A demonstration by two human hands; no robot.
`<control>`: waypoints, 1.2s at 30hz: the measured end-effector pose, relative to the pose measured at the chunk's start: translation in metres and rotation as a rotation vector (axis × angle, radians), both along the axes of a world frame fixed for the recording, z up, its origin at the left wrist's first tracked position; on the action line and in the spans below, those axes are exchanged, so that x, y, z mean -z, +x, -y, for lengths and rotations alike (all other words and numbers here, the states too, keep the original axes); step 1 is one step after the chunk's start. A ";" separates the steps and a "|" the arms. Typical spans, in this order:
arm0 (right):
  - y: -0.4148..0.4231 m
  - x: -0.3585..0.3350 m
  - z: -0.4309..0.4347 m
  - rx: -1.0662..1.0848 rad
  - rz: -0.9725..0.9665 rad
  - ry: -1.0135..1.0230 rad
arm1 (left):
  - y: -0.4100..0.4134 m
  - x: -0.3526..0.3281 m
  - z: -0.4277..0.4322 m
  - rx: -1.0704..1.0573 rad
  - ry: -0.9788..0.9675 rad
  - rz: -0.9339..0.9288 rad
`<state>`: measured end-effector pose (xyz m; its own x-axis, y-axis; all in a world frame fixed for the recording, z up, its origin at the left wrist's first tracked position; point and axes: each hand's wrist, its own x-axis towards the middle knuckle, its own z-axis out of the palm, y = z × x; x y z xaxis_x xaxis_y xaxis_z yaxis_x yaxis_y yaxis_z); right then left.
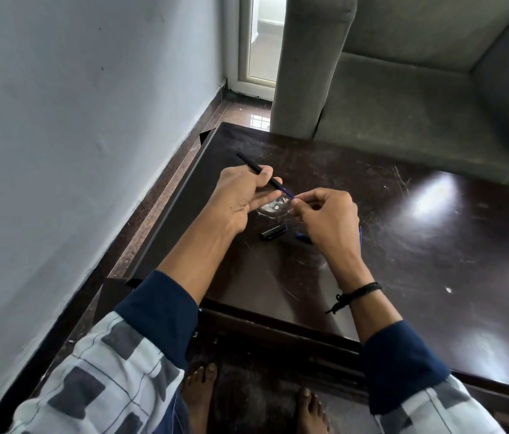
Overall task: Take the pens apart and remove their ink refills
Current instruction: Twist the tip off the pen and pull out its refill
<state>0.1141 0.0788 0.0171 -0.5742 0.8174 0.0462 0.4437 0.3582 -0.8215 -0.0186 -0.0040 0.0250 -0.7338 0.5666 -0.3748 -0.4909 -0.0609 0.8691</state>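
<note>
Above the dark glossy wooden table [387, 245], the left hand [240, 195] pinches a slim black plastic pen barrel [251, 164] running out toward 10 o'clock. The right hand [325, 217], at 3 o'clock of it, has fingertips closed on the thin blue ink refill [287, 192] emerging from the barrel. The refill looks light and bendy, so hold it close to the barrel mouth. A black cap [273, 232], probably, lies below at 6 o'clock.
</note>
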 end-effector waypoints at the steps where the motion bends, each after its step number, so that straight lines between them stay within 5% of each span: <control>1: 0.000 0.001 -0.001 0.004 0.002 0.004 | 0.001 0.000 0.000 0.014 0.003 0.001; 11: 0.000 0.001 -0.008 -0.065 0.051 -0.027 | 0.000 -0.001 0.001 -0.008 -0.007 -0.059; 24: 0.014 0.004 -0.020 -0.267 0.683 0.240 | -0.008 -0.005 0.004 -0.051 0.008 -0.057; 28: 0.013 0.007 -0.017 -0.251 0.648 0.272 | -0.010 -0.005 0.005 -0.058 0.007 -0.063; 36: 0.011 -0.004 -0.023 -0.125 0.140 0.108 | -0.007 -0.004 0.004 -0.051 0.003 -0.059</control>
<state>0.1251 0.1014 0.0210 -0.6779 0.7339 0.0423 0.4973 0.5002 -0.7089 -0.0260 -0.0080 0.0292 -0.7825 0.5291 -0.3283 -0.4349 -0.0870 0.8962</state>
